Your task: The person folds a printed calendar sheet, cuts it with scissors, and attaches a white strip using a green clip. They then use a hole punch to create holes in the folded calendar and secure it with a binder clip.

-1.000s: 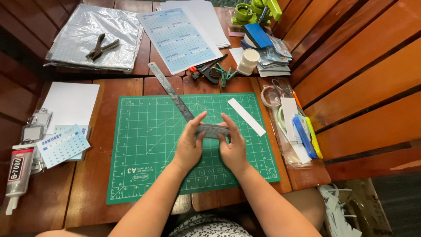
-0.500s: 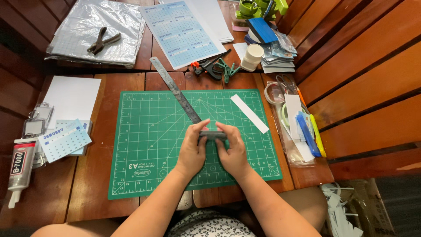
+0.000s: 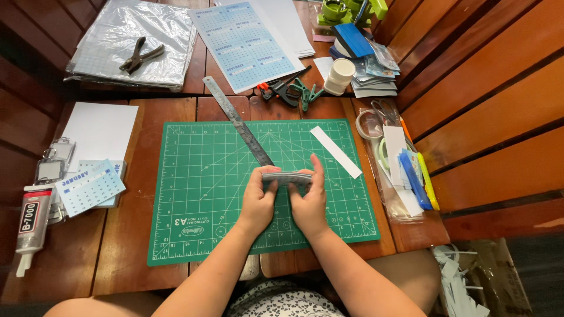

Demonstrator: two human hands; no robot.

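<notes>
Looks like a home craft corner for paper work. Slatted wooden tabletop point(image 3: 117, 252) set against a wooden plank wall point(image 3: 487, 88). Green cutting mat point(image 3: 200, 194) laid out in the middle, steel ruler point(image 3: 235, 120) across it. Printed calendar sheets point(image 3: 244, 41), punch pliers point(image 3: 139, 56), glue tube point(image 3: 32, 226), small clamps point(image 3: 294, 92), scissors point(image 3: 385, 110) and paper offcuts point(image 3: 464, 282) crowded around.
</notes>
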